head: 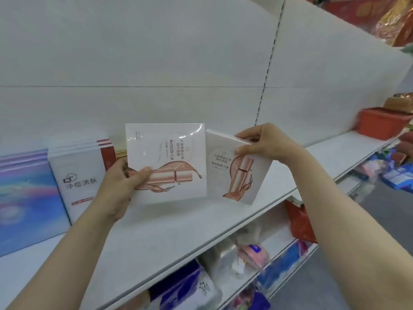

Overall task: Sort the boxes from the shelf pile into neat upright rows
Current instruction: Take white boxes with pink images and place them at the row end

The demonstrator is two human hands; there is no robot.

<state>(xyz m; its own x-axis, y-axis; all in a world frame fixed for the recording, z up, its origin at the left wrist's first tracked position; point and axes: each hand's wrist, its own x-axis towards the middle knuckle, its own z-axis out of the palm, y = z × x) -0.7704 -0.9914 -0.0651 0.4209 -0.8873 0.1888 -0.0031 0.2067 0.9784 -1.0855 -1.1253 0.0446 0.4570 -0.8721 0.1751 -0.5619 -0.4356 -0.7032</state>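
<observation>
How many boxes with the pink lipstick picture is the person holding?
2. One pink-print box is in the left hand, its print turned sideways. The other box is in the right hand, tilted, beside it.

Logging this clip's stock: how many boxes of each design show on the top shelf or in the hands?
MARUBI boxes: 2, one in the left hand at, one in the right hand at
White boxes with red panel: 3, by the stacked top edges
Iridescent blue boxes: about 3, edges blurred
Total: about 8

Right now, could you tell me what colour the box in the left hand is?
White box with rose-gold artwork, seen in the head view.
</observation>
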